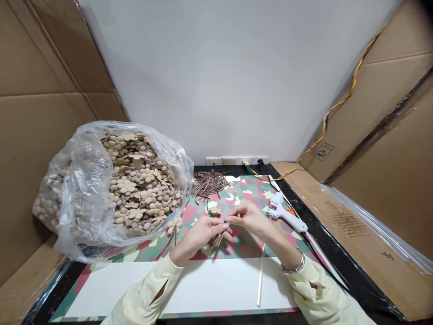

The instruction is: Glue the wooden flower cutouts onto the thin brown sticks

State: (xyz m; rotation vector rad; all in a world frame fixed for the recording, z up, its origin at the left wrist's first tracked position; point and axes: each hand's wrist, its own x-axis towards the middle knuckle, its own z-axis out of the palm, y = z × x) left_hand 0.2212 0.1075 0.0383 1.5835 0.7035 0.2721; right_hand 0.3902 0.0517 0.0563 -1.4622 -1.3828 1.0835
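Observation:
My left hand [207, 230] is closed in a pinch over the middle of the patterned mat. Thin pale strips [219, 239] stick out below its fingers. The thumb and forefinger of my right hand [246, 218] are pinched together, touching the left fingertips. What lies between those right fingertips is too small to make out. Just beyond my hands is a beige flower shape [214, 211]; whether it is held or lying there I cannot tell. Another flower [175, 225] with dark and pale strips rests left of my left hand.
A clear plastic bag [88, 180] full of beige flower shapes stands at the left. Brown cords [209, 184] are piled at the back. To the right lies a white glue gun [287, 217] with its cable. One pale strip [260, 275] crosses the white sheet [135, 289].

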